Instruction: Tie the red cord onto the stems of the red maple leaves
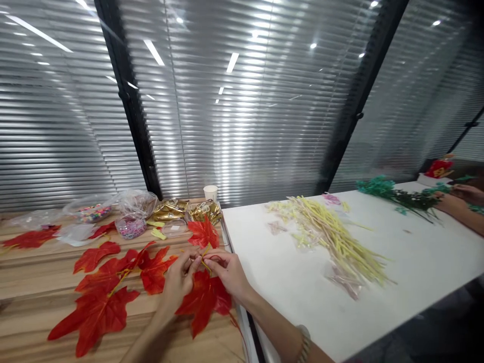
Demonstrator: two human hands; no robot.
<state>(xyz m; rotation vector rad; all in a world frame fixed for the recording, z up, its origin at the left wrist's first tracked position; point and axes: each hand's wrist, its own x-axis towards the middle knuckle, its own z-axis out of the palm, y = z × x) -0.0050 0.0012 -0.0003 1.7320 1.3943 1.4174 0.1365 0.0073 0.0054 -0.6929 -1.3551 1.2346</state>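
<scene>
Red leaf sprig [202, 301] is over the bench [30, 282], on my side of the paper cup [210, 192], its yellow stem [206, 250] pointing roughly cupward; my left hand [181, 275] and right hand [232, 275], about equally near, both pinch that stem.

Leaves [100, 317] lie on the left table [26, 282] before a cup [210, 192], a bundle [336, 234] on the right table [423, 252].

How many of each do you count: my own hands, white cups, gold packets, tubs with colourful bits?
Left hand and right hand: 2
White cup: 1
Gold packets: 2
Tubs with colourful bits: 2
Total: 7
</scene>
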